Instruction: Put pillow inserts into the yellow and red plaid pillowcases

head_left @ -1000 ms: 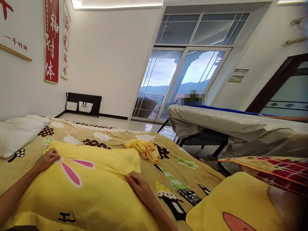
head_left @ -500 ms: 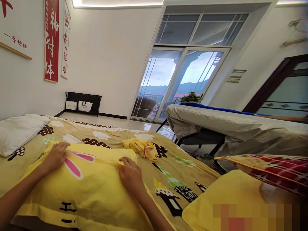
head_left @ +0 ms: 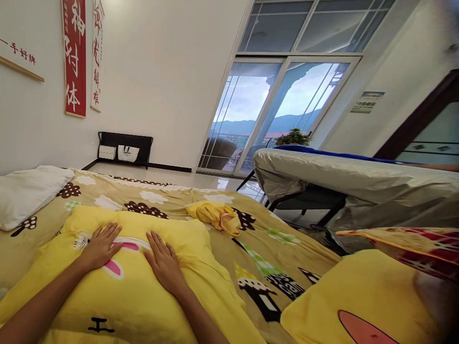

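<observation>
A yellow pillow (head_left: pixel 179 239) with a pink-eared rabbit print lies in front of me on a patterned tan bedspread (head_left: pixel 272 239). My left hand (head_left: pixel 101 246) rests flat on the pillow's upper left, fingers stretched out. My right hand (head_left: pixel 164 262) lies flat beside it near the pillow's middle, fingers spread. Neither hand holds anything; both palms press on the pillow.
A crumpled yellow cloth (head_left: pixel 217 216) lies beyond the pillow. A white pillow (head_left: pixel 28 191) sits far left. Another yellow pillow (head_left: pixel 358 301) and a red checked cushion (head_left: pixel 412 248) are at the right. A covered folding bed (head_left: pixel 358 184) stands beyond, before glass sliding doors (head_left: pixel 265 114).
Both hands have moved from the pillow's side edges toward its middle and now lie flat, close together. The view has tilted slightly downward.
</observation>
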A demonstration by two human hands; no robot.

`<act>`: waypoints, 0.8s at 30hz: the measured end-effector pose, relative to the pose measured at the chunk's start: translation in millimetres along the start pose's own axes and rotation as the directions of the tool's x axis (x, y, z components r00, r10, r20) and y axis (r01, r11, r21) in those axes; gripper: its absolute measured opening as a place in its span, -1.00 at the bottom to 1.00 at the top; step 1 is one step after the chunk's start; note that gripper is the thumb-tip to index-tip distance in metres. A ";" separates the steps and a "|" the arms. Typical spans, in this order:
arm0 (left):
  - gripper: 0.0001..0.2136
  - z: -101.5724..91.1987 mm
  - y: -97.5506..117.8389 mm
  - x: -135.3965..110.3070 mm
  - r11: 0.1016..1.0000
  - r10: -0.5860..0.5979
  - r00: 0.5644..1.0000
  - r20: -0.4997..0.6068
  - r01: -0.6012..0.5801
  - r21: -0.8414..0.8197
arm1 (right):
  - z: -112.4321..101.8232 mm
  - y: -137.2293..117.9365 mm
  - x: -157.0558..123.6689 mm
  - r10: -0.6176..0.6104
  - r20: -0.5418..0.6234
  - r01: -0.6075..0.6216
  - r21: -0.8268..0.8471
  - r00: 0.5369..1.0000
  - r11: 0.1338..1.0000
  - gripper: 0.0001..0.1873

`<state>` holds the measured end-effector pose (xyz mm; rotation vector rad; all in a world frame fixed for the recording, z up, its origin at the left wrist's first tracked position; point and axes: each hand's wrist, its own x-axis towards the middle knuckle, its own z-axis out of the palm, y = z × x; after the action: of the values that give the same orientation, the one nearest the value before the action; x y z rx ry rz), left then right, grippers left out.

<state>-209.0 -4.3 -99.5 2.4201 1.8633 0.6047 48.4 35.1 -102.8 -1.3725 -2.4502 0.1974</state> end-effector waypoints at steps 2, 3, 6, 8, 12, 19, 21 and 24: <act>-0.44 0.7 -1.0 0.9 1.000 0.014 1.000 -0.021 -0.014 -0.006 | 0.5 -0.1 0.5 -0.003 -0.005 0.003 -0.001 1.000 1.000 -0.35; -0.44 1.8 -1.2 1.1 1.000 0.013 1.000 -0.021 -0.014 -0.011 | 1.7 -0.4 0.8 -0.004 -0.007 0.004 -0.003 1.000 1.000 -0.35; -0.43 3.3 1.9 1.5 1.000 -0.003 1.000 -0.004 0.003 -0.025 | 3.8 -4.3 1.6 0.000 -0.008 0.000 -0.008 1.000 1.000 -0.35; -0.43 -2.6 6.7 2.5 1.000 -0.010 1.000 -0.002 0.010 -0.028 | -1.6 -8.0 2.0 0.003 -0.013 -0.003 -0.005 1.000 1.000 -0.35; -0.46 -35.2 3.8 1.8 0.999 -0.051 0.998 -0.046 0.050 -0.010 | -31.5 5.1 -3.7 -0.028 -0.010 0.028 0.002 1.000 1.000 -0.37; -0.41 -21.5 -68.6 -42.7 0.936 -0.341 0.940 -0.026 0.338 -0.097 | -13.6 98.7 -44.6 0.238 -0.106 -0.230 0.079 0.966 0.970 -0.33; -0.37 -4.8 -77.1 -52.9 0.919 -0.357 0.934 0.021 0.355 -0.173 | 1.5 109.0 -52.7 0.261 -0.123 -0.239 0.170 0.957 0.956 -0.31; -0.36 -2.4 -79.7 -62.8 0.916 -0.356 0.934 -0.024 0.343 -0.209 | 5.4 113.1 -62.1 0.277 -0.149 -0.227 0.287 0.949 0.931 -0.24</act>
<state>-296.6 -41.0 -135.5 1.9001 2.0736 0.7995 167.5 42.3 -152.1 -1.5058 -2.0045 0.4223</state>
